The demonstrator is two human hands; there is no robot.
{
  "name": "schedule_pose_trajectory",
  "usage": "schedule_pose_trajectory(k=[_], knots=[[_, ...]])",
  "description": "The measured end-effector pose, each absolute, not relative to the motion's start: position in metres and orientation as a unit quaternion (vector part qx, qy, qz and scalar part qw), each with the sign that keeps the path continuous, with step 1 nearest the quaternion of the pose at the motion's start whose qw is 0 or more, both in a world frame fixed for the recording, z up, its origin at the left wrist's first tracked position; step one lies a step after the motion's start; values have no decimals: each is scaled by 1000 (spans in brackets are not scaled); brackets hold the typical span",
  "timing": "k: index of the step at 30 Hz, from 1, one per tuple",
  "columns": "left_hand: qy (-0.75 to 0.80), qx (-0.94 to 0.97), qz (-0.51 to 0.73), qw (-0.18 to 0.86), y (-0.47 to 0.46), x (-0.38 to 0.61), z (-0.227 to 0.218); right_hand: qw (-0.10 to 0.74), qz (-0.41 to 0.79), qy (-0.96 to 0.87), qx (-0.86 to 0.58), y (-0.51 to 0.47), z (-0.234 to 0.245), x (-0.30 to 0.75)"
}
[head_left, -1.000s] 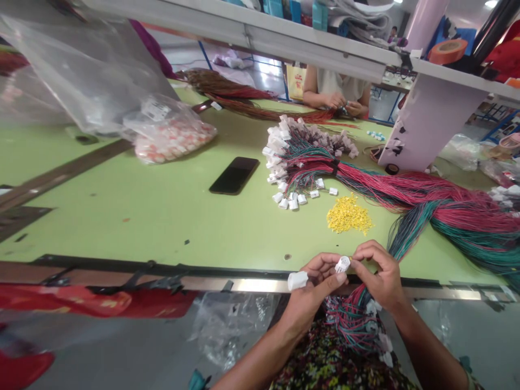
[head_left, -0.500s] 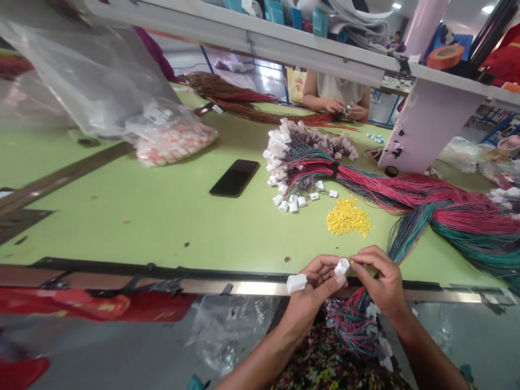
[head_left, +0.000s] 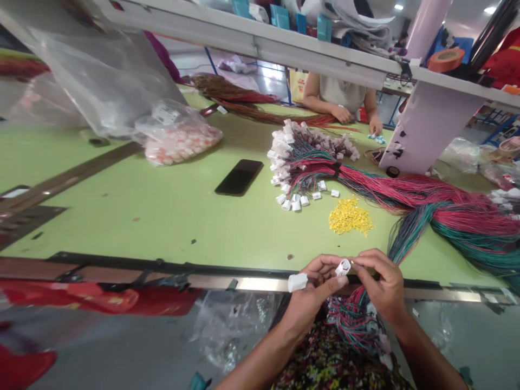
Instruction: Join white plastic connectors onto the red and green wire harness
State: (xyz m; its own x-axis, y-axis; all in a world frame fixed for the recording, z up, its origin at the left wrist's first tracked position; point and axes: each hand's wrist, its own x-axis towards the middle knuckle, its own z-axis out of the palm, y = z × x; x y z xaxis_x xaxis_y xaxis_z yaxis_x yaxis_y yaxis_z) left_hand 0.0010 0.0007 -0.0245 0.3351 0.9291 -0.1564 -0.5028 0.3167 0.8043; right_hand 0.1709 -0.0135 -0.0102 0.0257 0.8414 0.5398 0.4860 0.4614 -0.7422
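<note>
Plastic connector (head_left: 343, 266) sits pinched between left hand (head_left: 313, 283) and right hand (head_left: 379, 280), both nearly closed; second white connector (head_left: 298, 282) pokes out at nine o'clock from the left palm.

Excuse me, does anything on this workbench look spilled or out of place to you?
The small yellow pieces lie in a loose heap directly on the green workbench, with no container, so they look spilled. A black smartphone also lies nearby.
</note>
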Motion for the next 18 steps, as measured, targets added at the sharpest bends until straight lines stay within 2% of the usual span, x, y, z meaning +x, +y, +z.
schedule_pose_trajectory(k=[8,13,18], knots=[[318,346,488,735,-1,1,-26,524,192,-659,-505,-21,-9,171],[334,377,493,710,0,3,-24,556,273,-604,-502,-29,-1,167],[351,386,505,688,-2,4,-25,543,320,-591,-504,-32,4,161]])
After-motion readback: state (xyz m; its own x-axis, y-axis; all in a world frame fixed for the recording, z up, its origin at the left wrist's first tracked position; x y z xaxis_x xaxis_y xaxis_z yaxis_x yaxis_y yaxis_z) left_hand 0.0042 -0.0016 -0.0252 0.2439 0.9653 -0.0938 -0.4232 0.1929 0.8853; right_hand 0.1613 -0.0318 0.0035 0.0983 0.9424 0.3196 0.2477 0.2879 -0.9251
